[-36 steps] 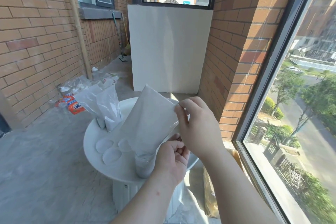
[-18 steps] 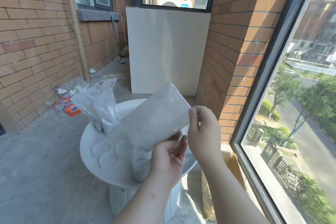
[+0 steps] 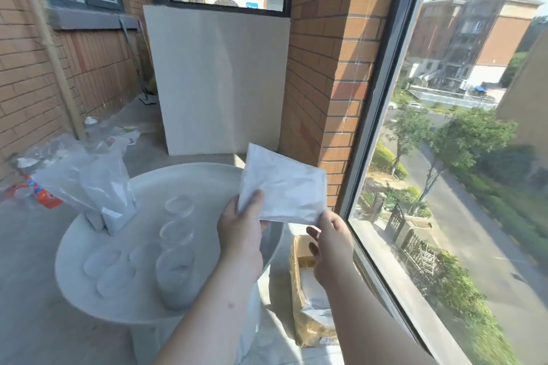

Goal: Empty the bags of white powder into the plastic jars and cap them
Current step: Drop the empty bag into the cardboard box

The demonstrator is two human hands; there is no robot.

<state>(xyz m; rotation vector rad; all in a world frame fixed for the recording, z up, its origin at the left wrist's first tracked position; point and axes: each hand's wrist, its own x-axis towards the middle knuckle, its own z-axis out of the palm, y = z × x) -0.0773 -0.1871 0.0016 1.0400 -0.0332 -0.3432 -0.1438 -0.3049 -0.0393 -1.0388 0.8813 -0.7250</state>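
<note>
A flat, crumpled white bag (image 3: 284,190) is held up over the right edge of the round white table (image 3: 207,184). My left hand (image 3: 240,225) grips its lower left corner. My right hand (image 3: 329,234) pinches its lower right corner. An uncapped clear jar with white powder (image 3: 175,278) stands near the table's front edge, left of my left forearm. Two more clear jars (image 3: 177,234) (image 3: 178,206) stand behind it. Three clear lids (image 3: 102,262) lie flat at the front left. Two full bags of powder (image 3: 112,195) stand at the table's left side.
A cardboard box with packets (image 3: 308,290) sits on the floor between the table and the big window (image 3: 385,157) on the right. Plastic litter and an orange packet (image 3: 44,195) lie on the floor at left, by the brick wall.
The bag has come off the front jar's mouth and moved up and to the right, now level between both hands. My left hand shifted from below the bag to its corner.
</note>
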